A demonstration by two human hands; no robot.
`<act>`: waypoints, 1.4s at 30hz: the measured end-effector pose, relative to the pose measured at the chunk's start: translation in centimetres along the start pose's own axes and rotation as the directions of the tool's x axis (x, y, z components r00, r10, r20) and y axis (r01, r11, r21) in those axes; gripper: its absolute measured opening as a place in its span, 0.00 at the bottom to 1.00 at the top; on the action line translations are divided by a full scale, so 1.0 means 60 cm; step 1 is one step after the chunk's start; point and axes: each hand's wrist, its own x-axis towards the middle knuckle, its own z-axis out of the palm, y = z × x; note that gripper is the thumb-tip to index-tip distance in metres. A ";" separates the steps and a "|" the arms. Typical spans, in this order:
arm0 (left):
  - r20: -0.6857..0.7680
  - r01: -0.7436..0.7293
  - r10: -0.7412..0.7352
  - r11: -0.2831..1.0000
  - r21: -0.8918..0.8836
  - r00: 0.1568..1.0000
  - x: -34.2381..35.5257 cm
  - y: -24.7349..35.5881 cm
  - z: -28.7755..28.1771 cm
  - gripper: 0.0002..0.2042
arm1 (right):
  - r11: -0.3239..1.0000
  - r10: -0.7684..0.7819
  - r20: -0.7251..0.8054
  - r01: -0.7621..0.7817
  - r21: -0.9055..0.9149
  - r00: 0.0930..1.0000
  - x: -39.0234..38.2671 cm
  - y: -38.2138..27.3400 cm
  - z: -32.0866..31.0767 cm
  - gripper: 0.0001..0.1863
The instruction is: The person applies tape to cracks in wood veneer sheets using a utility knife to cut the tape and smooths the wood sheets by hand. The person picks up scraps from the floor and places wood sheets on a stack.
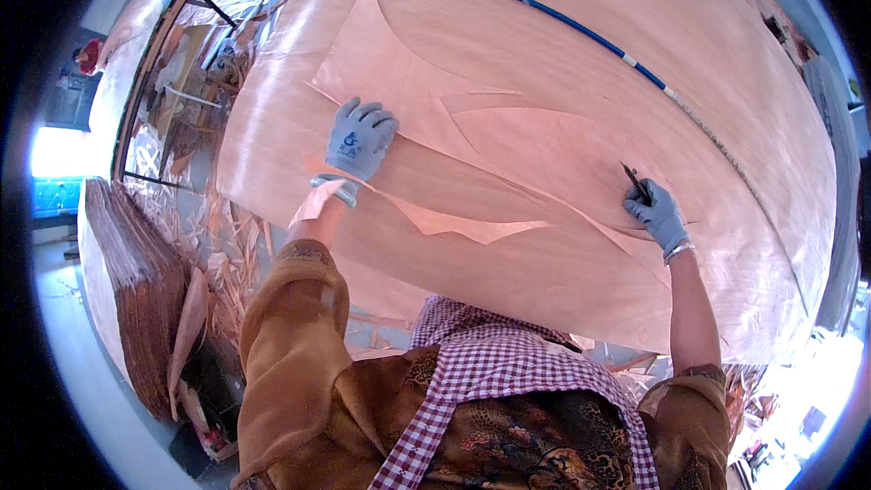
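Broad wood sheet (508,281) lies under both hands. Atop it, 1 irregular large piece (386,63) and 1 narrow strip (454,224) look already separated; remaining trimming unclear. Left hand (361,138): palm down, fingers slightly spread. Right hand (660,215): gripping 1 dark tool (642,189).

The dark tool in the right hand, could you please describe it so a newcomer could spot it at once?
Start with the large pinkish sheet spread across the view. Over its right part is the grey-gloved right hand. The dark tool juts from it toward the upper left, slim and nearly black, unlike the long blue strip beyond it.
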 end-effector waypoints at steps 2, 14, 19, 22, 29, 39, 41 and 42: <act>-0.141 0.024 -0.005 0.991 0.131 0.990 0.001 -0.006 -0.019 0.09 | 1.000 0.009 0.026 -0.009 0.024 1.000 0.000 0.001 -0.003 0.09; -0.162 0.731 -0.721 0.682 0.011 0.674 -0.525 0.022 -0.226 0.10 | 0.991 -0.109 0.035 0.111 -0.079 0.993 0.020 -0.003 -0.013 0.09; 0.748 0.980 -0.660 0.184 0.077 0.065 -0.838 0.346 -0.080 0.10 | 0.973 -0.231 -0.043 0.230 -0.026 0.972 0.032 -0.002 0.023 0.07; 0.950 0.952 -0.305 -0.305 -0.023 -0.075 -0.901 0.465 -0.017 0.10 | 0.859 -0.441 -0.151 0.368 -0.357 0.884 -0.001 0.049 -0.015 0.08; 0.989 0.308 -0.102 -0.949 -0.064 -0.107 -1.038 0.519 0.029 0.09 | 0.955 -0.240 -0.056 0.246 0.162 0.969 -0.025 -0.084 0.067 0.09; 0.611 0.971 -0.777 -0.003 -0.241 0.149 -1.043 0.200 -0.075 0.17 | 0.869 -0.467 0.039 0.466 -0.168 0.884 0.056 -0.396 0.504 0.16; 0.628 0.996 -0.777 -0.014 -0.086 0.043 -1.052 0.131 -0.139 0.16 | 0.940 -0.282 0.036 0.284 -0.189 0.959 0.108 -0.427 0.542 0.19; 0.638 1.000 -0.770 -0.012 -0.021 0.004 -1.070 0.097 -0.170 0.16 | 0.953 -0.187 0.021 0.187 -0.239 0.982 0.120 -0.444 0.555 0.21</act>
